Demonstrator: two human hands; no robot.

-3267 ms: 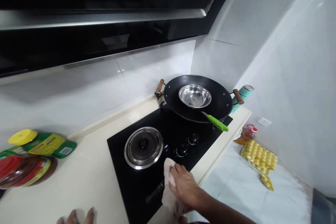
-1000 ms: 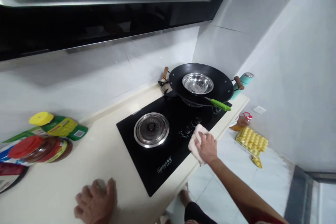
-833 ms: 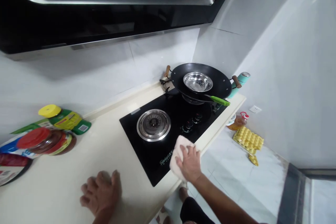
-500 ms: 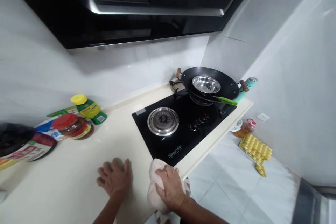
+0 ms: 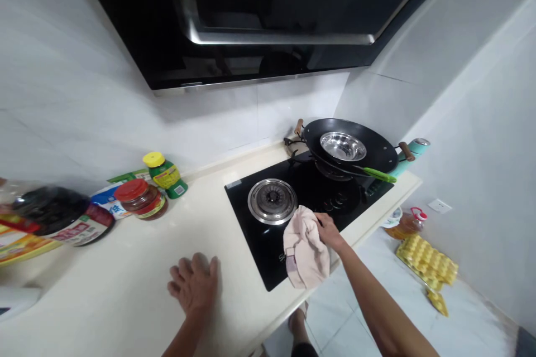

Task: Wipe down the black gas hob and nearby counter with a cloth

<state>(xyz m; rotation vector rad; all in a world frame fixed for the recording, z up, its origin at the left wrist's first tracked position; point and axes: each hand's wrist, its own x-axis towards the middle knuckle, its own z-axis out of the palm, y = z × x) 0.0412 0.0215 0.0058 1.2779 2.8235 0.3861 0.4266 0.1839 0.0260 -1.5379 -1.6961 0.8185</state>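
Observation:
My right hand point(image 5: 330, 231) grips a pale pink cloth point(image 5: 307, 256) at its upper right edge. The cloth lies bunched on the front part of the black gas stove point(image 5: 259, 251), hanging toward the counter's edge and covering part of the lettering. Just behind it is the bare left burner point(image 5: 272, 201), a round steel one. My left hand point(image 5: 195, 284) rests on the cream counter point(image 5: 142, 279) left of the stove, fingers spread, holding nothing.
A black wok point(image 5: 377, 145) with a steel bowl point(image 5: 343, 146) and a green-handled utensil point(image 5: 379, 174) sits on the right burner. Jars point(image 5: 142, 199) and a dark bottle point(image 5: 71, 215) line the counter's left. The range hood point(image 5: 268, 50) hangs above. Yellow egg trays point(image 5: 429, 262) lie on the floor.
My right hand has moved the cloth from the counter's front edge forward and right onto the stove top. My left hand stays on the counter. The view has shifted slightly.

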